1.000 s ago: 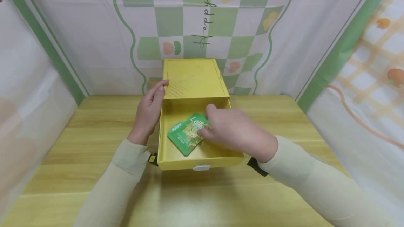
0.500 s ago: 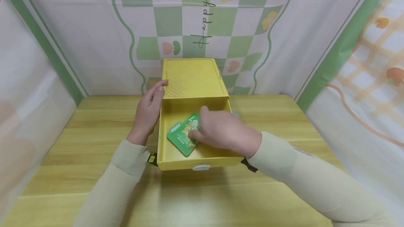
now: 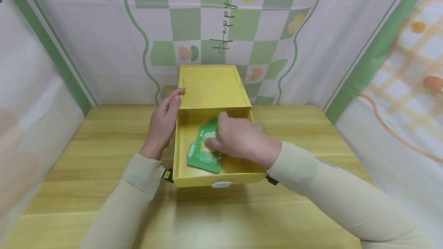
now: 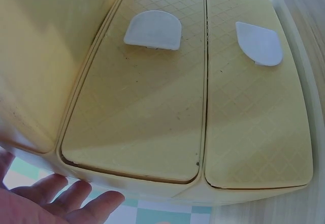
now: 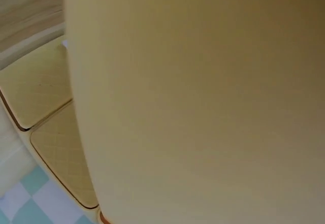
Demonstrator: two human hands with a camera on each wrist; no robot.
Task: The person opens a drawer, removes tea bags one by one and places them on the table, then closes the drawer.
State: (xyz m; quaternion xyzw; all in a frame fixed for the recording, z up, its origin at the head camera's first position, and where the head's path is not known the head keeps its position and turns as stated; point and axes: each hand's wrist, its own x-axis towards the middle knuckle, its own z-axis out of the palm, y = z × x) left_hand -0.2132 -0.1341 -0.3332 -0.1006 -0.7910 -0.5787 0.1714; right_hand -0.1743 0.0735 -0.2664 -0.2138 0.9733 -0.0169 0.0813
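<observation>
In the head view, a small yellow drawer cabinet (image 3: 214,87) has its top drawer (image 3: 199,181) pulled out. My right hand (image 3: 242,141) reaches down into this drawer and pinches a green snack packet (image 3: 202,158), thumb on its printed face and the other fingers hidden behind. Another green edge shows behind that packet. My left hand (image 3: 162,124) rests against the cabinet's left side, fingertips at its top edge. In the left wrist view its relaxed fingers (image 4: 104,206) lie along the cabinet's side.
Two lower drawers, a middle one (image 4: 137,102) and a bottom one (image 4: 259,112), are closed, each with a white handle. The drawer's yellow wall (image 5: 203,107) fills most of the right wrist view. The cabinet stands on a wooden table (image 3: 104,187), with a checked curtain (image 3: 214,22) behind.
My right hand has moved left inside the drawer, and the green packet has turned more upright with it. My left hand and the cabinet have stayed in place.
</observation>
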